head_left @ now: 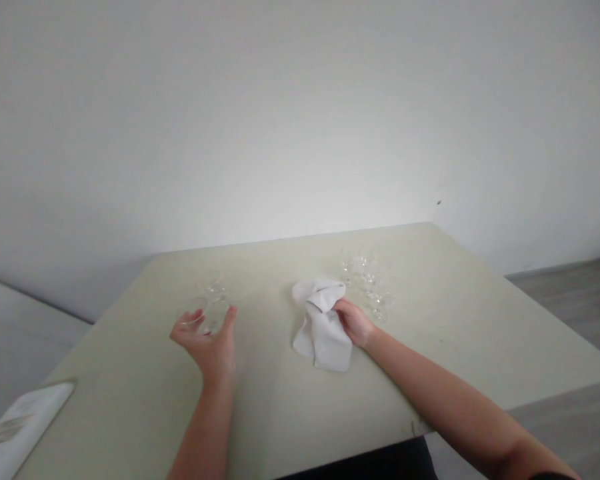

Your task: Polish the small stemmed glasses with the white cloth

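Observation:
My left hand [207, 343] hovers over the pale table [280, 407], palm up and fingers spread, cupping the side of a clear glass [206, 319] that stands just beyond it. A second clear glass [213, 287] stands behind that one. My right hand [353, 321] grips a crumpled white cloth [323, 327] that lies on the table near its middle. Several clear glasses [370, 280] stand clustered just behind my right hand.
A white sheet or flat packet [23, 427] lies at the table's near left corner. A plain white wall rises behind the table. Grey floor [570, 307] shows to the right, past the table's edge.

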The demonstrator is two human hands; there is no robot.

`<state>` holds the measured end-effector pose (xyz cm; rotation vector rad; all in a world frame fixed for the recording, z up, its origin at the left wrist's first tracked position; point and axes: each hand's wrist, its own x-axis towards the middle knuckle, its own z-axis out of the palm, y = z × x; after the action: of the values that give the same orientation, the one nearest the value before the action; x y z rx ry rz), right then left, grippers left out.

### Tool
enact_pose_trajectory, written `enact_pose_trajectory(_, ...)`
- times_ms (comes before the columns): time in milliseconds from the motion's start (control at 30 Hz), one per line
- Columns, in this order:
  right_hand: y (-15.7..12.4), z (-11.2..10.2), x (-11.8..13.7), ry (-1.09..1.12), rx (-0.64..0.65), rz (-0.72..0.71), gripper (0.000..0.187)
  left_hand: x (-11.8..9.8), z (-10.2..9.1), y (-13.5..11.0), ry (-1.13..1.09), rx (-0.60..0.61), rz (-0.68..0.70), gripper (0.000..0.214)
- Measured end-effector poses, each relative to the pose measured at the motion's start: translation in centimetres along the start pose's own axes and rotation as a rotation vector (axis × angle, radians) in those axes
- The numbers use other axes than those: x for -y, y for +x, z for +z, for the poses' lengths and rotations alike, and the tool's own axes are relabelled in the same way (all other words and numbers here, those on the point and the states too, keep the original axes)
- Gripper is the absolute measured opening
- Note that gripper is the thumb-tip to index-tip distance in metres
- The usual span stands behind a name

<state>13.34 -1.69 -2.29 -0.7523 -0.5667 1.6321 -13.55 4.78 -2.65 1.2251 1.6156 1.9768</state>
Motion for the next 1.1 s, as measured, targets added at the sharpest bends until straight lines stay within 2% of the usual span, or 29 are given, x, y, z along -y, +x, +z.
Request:
enact_pose_trajectory(67, -0.1, 0.1, -0.1, -0.053, -0.015, -0.012, 0.026, 0.2, 0.1, 0.1, 0.021, 0.006, -0.093, 0.076)
enact_pose_trajectory(133, -0.2, 0.3, -0.2, -0.077, -0.024, -0.023, 0.028, -0.1, 0.1, 0.0, 0.015, 0.024, -0.09, 0.069)
enact_pose_trajectory(200, -0.2, 0.4, -0.1, -0.053, -0.046, 0.024, 0.028, -1.0, 0.1, -0.5, -0.021, 0.056, 0.023, 0.067)
enact_pose_trajectory(267, -0.2, 0.5, -0.1, 0.001, -0.054, 0.126, 0.033, -2.0, 0.3, -1.6, -0.064, 0.123, 0.198, 0.07)
enact_pose_trajectory(333, -0.3, 0.5, -0.1, 0.043, -0.038, 0.206, 0.043, -3.0, 0.5, -3.0, -0.069, 0.272, 0.357, 0.067)
enact_pose_trajectory(400, -0.3, 0.5, -0.3, 0.032, -0.014, 0.213, 0.046, -3.8, 0.9, -4.7, -0.009, 0.49, 0.468, 0.058)
enact_pose_trajectory(467, -0.3, 0.5, -0.7, -0.034, 0.012, 0.149, 0.044, -4.5, 1.3, -6.2, 0.063, 0.717, 0.525, 0.051)
enact_pose_trajectory(533, -0.2, 0.4, -1.1, -0.138, 0.026, 0.001, 0.04, -5.1, 1.8, -7.3, 0.082, 0.892, 0.533, 0.051)
enact_pose_trajectory(600, -0.1, 0.3, -1.4, -0.256, 0.013, -0.179, 0.036, -5.6, 2.1, -7.9, 0.062, 0.989, 0.486, 0.052)
enact_pose_trajectory(700, 0.0, 0.2, -1.4, -0.412, -0.032, -0.342, 0.036, -6.0, 2.4, -7.9, 0.05, 1.094, 0.297, 0.049)
enact_pose_trajectory(800, 0.0, 0.0, -1.2, -0.494, -0.047, -0.405, 0.039, -6.0, 2.3, -7.6, -0.012, 1.222, 0.069, 0.046)
enact_pose_trajectory(967, -0.1, 0.0, -1.1, -0.593, -0.082, -0.439, 0.04, -5.4, 2.0, -7.6, -0.265, 1.399, -0.185, 0.046)
enact_pose_trajectory(1033, -0.2, 0.1, -1.1, -0.605, -0.085, -0.418, 0.041, -5.4, 2.0, -7.8, -0.363, 1.409, -0.28, 0.05)
enact_pose_trajectory(1100, -0.2, 0.2, -1.1, -0.6, -0.054, -0.442, 0.042, -5.4, 2.1, -8.0, -0.391, 1.356, -0.311, 0.052)
